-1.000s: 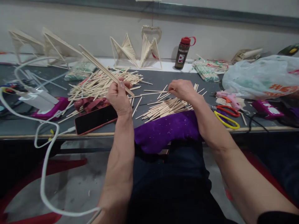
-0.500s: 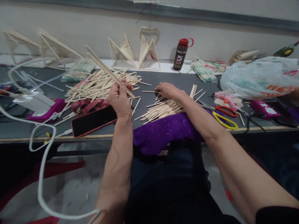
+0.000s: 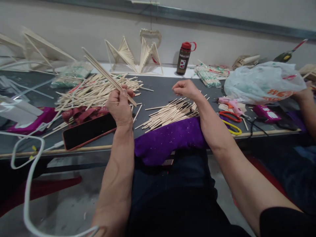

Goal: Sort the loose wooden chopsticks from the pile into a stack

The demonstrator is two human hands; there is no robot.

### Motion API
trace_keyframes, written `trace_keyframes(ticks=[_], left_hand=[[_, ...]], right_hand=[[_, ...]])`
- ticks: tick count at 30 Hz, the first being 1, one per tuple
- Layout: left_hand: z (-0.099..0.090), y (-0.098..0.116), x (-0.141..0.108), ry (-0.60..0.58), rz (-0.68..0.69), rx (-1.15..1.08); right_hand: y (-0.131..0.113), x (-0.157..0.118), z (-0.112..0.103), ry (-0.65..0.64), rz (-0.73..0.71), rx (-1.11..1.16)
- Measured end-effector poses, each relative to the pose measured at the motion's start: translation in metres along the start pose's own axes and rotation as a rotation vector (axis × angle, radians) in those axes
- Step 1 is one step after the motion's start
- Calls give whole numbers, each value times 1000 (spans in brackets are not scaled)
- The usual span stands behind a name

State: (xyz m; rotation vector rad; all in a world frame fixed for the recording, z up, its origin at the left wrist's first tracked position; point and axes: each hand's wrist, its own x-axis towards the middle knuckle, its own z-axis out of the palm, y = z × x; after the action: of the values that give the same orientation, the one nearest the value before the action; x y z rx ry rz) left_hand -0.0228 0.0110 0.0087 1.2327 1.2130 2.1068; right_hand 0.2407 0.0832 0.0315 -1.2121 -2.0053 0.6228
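Observation:
My left hand [image 3: 120, 102] is raised over the table, closed round a small bundle of thin wooden sticks [image 3: 101, 70] that slants up to the left. My right hand [image 3: 185, 89] hovers just above and behind a loose pile of similar sticks [image 3: 165, 115], its fingers curled together; no stick juts from it. That pile lies in front of a purple cloth [image 3: 170, 141] draped over the table edge. Behind my left hand, a larger heap of sticks [image 3: 91, 89] spreads across the table. A black phone [image 3: 89, 131] with a reddish case lies beside my left wrist.
Scissors [image 3: 230, 121], a pink glue gun [image 3: 230, 102] and a plastic bag [image 3: 261, 82] lie to the right. A dark bottle [image 3: 184, 59] and stick models [image 3: 123, 54] stand along the wall. White cable [image 3: 29, 187] loops at left. Another person's arm [image 3: 307, 102] shows at far right.
My right hand has lifted off the stick at the back of the pile and moved up and to the right. My left hand still grips its bundle. The view has shifted right.

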Motion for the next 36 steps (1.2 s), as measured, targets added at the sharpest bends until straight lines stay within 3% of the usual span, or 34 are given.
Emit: trace_keyframes(ticks=[3,7,9,14,25,30,36], left_hand=[[0,2,0,17,-11,11],[-1,7,-2,30,20,-25],[-1,8,-2,27,22,-41],[0,6,0,12,-19,-46],[1,5,-1,1,-35,-2],[1,5,-1,-3,-40,-20],[1,6,-2,11,-63,-4]], right_hand=[[-1,-2,12,-52,-77,-172],[-17,-2,24,-217,-179,-389],[-20,-4,18,-243,-122,-516],[-10,-9,-5,-318,198,-820],[2,0,19,-216,16,-886],[4,3,27,-192,13,-909],[-4,0,19,-301,38,-914]])
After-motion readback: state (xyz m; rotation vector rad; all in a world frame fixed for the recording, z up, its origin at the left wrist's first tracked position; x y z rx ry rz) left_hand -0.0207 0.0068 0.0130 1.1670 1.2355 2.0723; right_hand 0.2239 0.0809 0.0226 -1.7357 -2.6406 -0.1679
